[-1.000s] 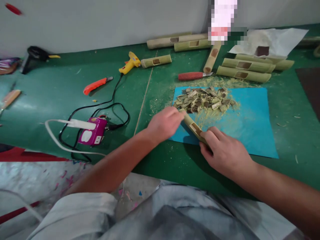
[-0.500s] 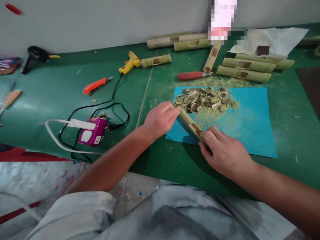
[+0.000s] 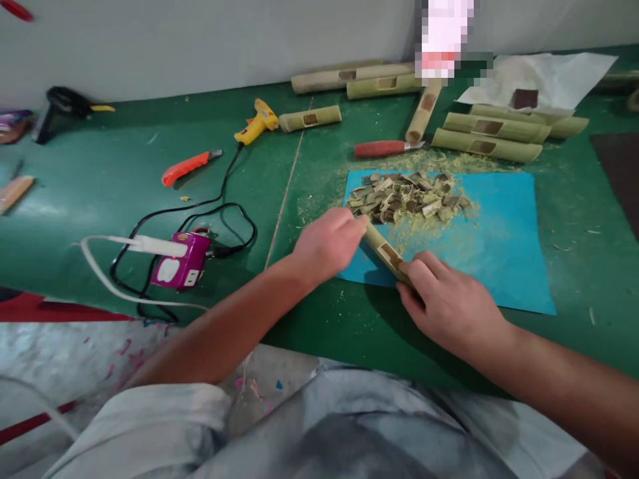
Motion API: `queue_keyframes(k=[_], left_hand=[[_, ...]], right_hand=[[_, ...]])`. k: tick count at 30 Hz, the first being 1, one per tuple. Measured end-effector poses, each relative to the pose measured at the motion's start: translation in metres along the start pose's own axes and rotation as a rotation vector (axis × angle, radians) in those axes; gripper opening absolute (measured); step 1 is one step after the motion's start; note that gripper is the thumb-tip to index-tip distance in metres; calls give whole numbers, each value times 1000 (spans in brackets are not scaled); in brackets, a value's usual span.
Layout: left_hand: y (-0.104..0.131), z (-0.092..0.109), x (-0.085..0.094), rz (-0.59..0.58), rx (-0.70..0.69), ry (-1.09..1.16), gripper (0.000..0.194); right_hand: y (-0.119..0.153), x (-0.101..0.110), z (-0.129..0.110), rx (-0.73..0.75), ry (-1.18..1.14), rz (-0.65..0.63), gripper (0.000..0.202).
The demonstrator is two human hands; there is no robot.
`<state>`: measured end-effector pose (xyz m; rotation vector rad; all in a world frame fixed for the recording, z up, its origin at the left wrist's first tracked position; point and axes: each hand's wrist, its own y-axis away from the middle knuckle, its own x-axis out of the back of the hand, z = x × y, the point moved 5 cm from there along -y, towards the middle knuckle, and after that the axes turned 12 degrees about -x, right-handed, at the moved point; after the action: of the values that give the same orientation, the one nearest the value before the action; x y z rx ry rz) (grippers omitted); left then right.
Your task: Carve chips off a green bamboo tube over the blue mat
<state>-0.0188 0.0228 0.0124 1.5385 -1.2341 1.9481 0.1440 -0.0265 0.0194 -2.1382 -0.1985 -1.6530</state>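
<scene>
My right hand (image 3: 449,293) is closed around the near end of a pale bamboo tube (image 3: 378,241) with a rectangular window cut in its side. The tube slants from upper left to lower right, above a blue sheet (image 3: 504,246). At the tube's far end, my left hand (image 3: 332,243) is closed, fingertips pressed against the bamboo; whatever lies under its fingers is hidden. A heap of bamboo chips (image 3: 399,199) with pale dust lies on the sheet just beyond the tube. Behind the sheet is a red-handled knife (image 3: 382,148).
Several cut bamboo tubes (image 3: 484,146) lie at the back, near white paper (image 3: 564,76) bearing a brown square (image 3: 526,99). To the left are a yellow glue gun (image 3: 257,124), an orange utility knife (image 3: 187,167) and a purple power adapter (image 3: 182,263) with cables. A dark sheet (image 3: 622,173) sits right.
My left hand has slid slightly right and toward me along the tube's far end. The right hand and the tube have stayed almost still.
</scene>
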Motion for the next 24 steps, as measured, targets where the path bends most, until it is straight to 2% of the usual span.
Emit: queue_keyframes(k=[3, 7, 11, 20, 24], left_hand=[[-1, 5, -1, -18, -78, 72, 33], [0, 3, 2, 37, -46, 24, 32], [0, 8, 1, 34, -103, 76, 30], [-1, -4, 6, 122, -57, 32, 28], [-4, -1, 4, 93, -112, 70, 29]], right_hand=[[0, 1, -1, 20, 7, 20, 17], [0, 1, -2, 22, 22, 32, 19], [0, 1, -3, 24, 31, 27, 16], [1, 1, -2, 12, 25, 9, 16], [1, 0, -1, 5, 27, 3, 15]])
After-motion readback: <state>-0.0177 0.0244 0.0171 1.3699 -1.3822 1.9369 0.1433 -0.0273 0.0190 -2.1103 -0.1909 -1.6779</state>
